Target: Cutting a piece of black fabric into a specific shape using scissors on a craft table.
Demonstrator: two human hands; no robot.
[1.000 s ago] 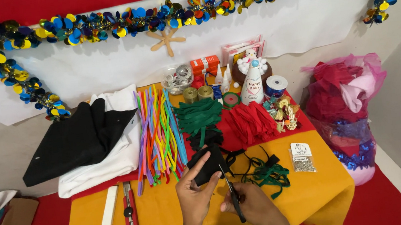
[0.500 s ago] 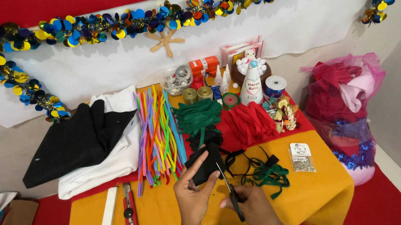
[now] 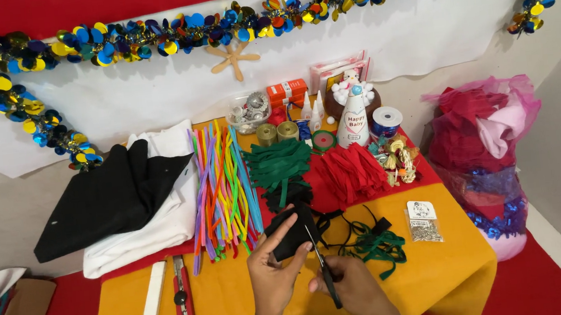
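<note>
While the left hand (image 3: 273, 276) pinches a black felt piece (image 3: 293, 231) just in front of the green felt strips (image 3: 278, 165), the right hand (image 3: 358, 292) grips black-handled scissors (image 3: 322, 265), blades touching the felt, above the orange table cover (image 3: 226, 302).

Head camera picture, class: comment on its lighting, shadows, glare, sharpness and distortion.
Head view: soft, even light; only faint shadows under the left hand and right hand; no strong glare, though the tinsel garland glints; the black felt piece and scissors are sharp; wide-angle bending bows the garland and wall edges.
</note>
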